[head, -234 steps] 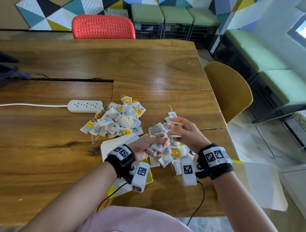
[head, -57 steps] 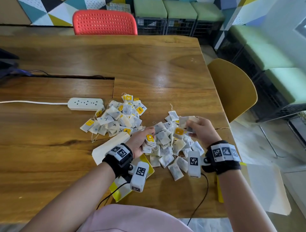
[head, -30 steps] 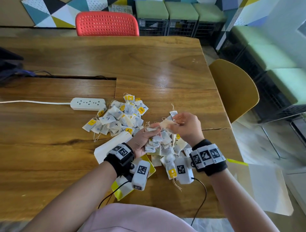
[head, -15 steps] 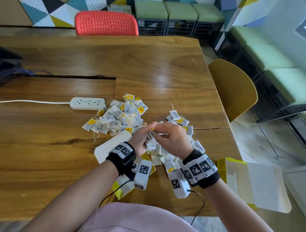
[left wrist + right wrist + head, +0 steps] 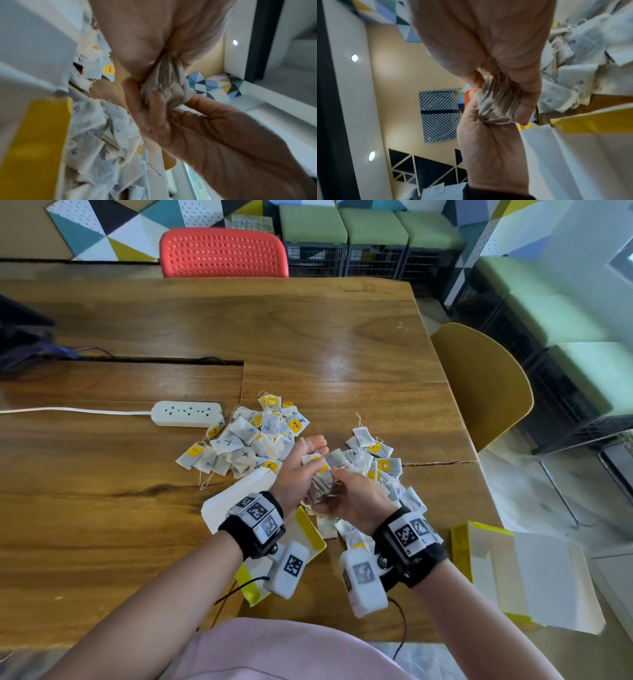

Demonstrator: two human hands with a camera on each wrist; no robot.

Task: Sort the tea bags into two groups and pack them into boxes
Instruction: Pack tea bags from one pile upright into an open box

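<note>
From the head camera, your left hand (image 5: pixel 297 478) and right hand (image 5: pixel 356 498) meet over the near part of the table (image 5: pixel 308 337), both wrapped around one stack of tea bags (image 5: pixel 322 486) held edge-on between them. Your left thumb and fingers curl round the stack from the left; your right hand cups it from the right and below. The loose pile of tea bags (image 5: pixel 380 467) lies under and just beyond your hands, and a second pile (image 5: pixel 246 440) sits farther left, next to the white power strip (image 5: pixel 186 414). An opened white and yellow box (image 5: pixel 239 494) lies partly under your left wrist. Another flattened box (image 5: pixel 524 573) hangs over the table's right edge. A red chair (image 5: pixel 222 251) stands at the far side and a yellow chair (image 5: pixel 486 385) at the right.

From the left wrist camera, your left hand (image 5: pixel 137 40) pinches the stack (image 5: pixel 164 83) while your right hand (image 5: pixel 214 132) closes on it from below. Loose bags (image 5: pixel 106 128) and the box's yellow flap (image 5: pixel 37 142) lie to the left.

From the right wrist camera, your right hand (image 5: pixel 488 40) clamps the fanned stack (image 5: pixel 496 105) against your left hand (image 5: pixel 488 148). Loose bags (image 5: pixel 573 67) lie at the right, with the box (image 5: pixel 573 148) below them.
</note>
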